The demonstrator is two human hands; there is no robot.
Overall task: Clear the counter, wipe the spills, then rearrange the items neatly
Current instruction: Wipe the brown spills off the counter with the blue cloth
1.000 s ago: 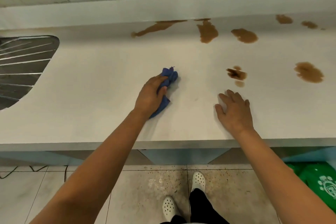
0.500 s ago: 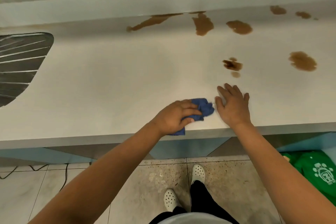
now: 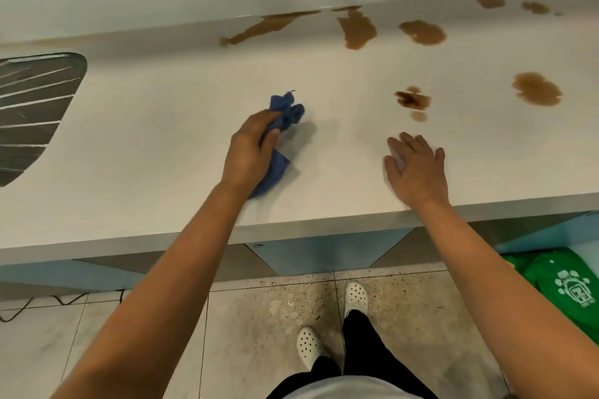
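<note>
My left hand [image 3: 249, 149] grips a crumpled blue cloth [image 3: 287, 112] and presses it on the white counter [image 3: 155, 139], left of centre. My right hand [image 3: 416, 168] lies flat on the counter near its front edge, fingers spread, holding nothing. Just beyond its fingertips is a small dark brown spill [image 3: 412, 100]. A larger brown spill [image 3: 536, 92] lies to the right. Several more brown spills [image 3: 356, 29] run along the back of the counter by the raised ledge.
A ribbed metal drainboard [image 3: 32, 113] is set into the counter at the left. A green bag [image 3: 560, 285] sits on the tiled floor under the counter at right. A black cable [image 3: 39, 304] trails on the floor at left. My feet in white clogs stand below.
My left hand has pushed the blue cloth away from the front edge, back toward the middle of the counter and to the left. My right hand has stayed flat in place.
</note>
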